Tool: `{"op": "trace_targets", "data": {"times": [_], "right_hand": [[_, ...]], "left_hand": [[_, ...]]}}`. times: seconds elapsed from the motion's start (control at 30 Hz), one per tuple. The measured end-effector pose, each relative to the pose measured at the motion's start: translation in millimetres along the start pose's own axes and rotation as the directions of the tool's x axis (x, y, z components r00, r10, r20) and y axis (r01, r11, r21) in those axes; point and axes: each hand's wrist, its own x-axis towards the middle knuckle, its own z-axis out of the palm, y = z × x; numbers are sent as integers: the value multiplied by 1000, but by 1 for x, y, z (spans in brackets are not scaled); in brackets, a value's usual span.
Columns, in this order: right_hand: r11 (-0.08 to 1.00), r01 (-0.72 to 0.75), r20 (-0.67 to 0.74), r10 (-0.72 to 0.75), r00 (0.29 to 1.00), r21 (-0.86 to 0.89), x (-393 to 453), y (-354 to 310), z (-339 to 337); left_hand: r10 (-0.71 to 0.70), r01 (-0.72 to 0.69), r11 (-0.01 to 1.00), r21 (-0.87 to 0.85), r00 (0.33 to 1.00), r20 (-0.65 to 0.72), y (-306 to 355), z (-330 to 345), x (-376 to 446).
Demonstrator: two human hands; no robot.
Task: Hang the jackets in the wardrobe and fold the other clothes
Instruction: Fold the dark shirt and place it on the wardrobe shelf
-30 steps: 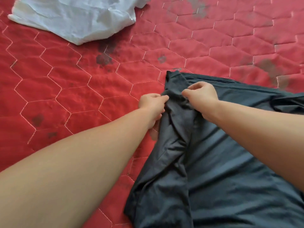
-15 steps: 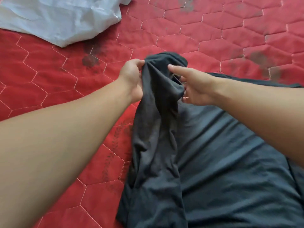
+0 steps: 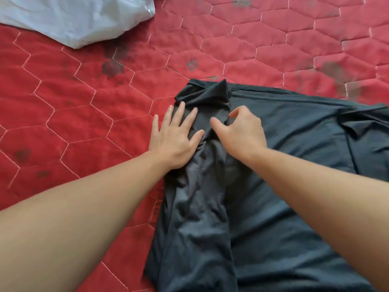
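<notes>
- One dark grey garment [image 3: 273,186] is being folded on the red quilt [image 3: 73,123]; only a first fold looks made, so the job seems to be at an early stage.
- A long strip along its left side is seen laid over the rest, bunched and full of wrinkles.
- Much is judged to be left: the strip must be smoothed, more folds made, and a white cloth [image 3: 69,20] near the top left is not yet folded.
- No jackets and no wardrobe can be seen, so that part cannot be judged.
- The left hand [image 3: 175,137] is laid flat with straight, spread fingers, pressed on the edge of the folded strip, with the outer fingers on the quilt; nothing is gripped by it.
- The right hand [image 3: 240,131] is placed just beside it on the garment, with curled fingers; a little cloth seems to be pinched between thumb and finger, but this cannot be told for sure.
- The garment looks thin, soft and floppy, with a crumpled corner at the top.
</notes>
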Motion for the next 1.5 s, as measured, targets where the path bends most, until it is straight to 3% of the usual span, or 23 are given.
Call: {"op": "trace_targets", "data": {"times": [0.07,0.13,0.2,0.27,0.33,0.5,0.57,0.63,0.67,0.73,0.8,0.87,0.9,1.03,1.13,1.2,1.37,1.43,1.5], "right_hand": [[972,-135,121,113,986,194,12,-8,4],[934,-187,236,116,965,305,20,-9,10],[919,-183,230,105,967,350,26,1,11],[941,-148,172,99,980,306,33,16,1],[962,-134,215,82,973,240,37,25,-15],[984,-75,121,55,991,163,62,-8,-26],[981,-126,234,90,968,144,74,-27,-22],[952,-170,362,70,930,253,82,-41,-18],[925,-139,343,10,939,353,86,-46,-18],[854,-20,161,-75,984,519,95,-51,-19],[935,86,5,-93,996,344,103,-50,-24],[994,103,-16,-104,995,-40,103,-41,-27],[983,110,-15,-114,993,-146,98,-36,-27],[945,281,-115,-301,947,-166,52,-21,-21],[981,74,-10,-77,997,-181,12,4,-16],[987,-13,101,30,994,-161,-6,17,-18],[999,17,421,5,907,-48,-31,30,-21],[992,-45,429,-9,903,116,-39,40,-23],[962,-115,323,29,946,249,-48,50,-26]], "left_hand": [[0,0,1000,22,1000,8,-2,1,1],[-13,13,999,32,1000,11,1,3,3],[-16,16,1000,-22,1000,-21,-2,4,7],[-25,20,997,-69,997,-79,-15,3,10],[-27,23,999,-37,992,-120,-32,3,11],[-14,14,1000,-4,984,-176,-39,6,9],[-18,17,1000,-4,983,-182,-39,6,9],[-18,16,1000,-10,982,-188,-41,6,9],[-17,15,1000,-13,982,-190,-41,6,9],[-16,13,1000,-17,982,-191,-40,6,9],[-19,15,1000,-23,982,-190,-40,6,9],[-18,13,999,-31,983,-183,-41,6,9],[-20,14,999,-33,983,-183,-40,6,8],[-22,16,999,-35,982,-188,-41,6,9],[-23,16,999,-38,984,-179,-42,7,8],[-22,15,999,-42,988,-154,-43,7,10],[-50,33,983,-183,994,-93,-41,2,-1],[-72,38,969,-245,989,-129,-30,10,-32],[-70,17,950,-312,984,-161,-16,21,-74]]}}
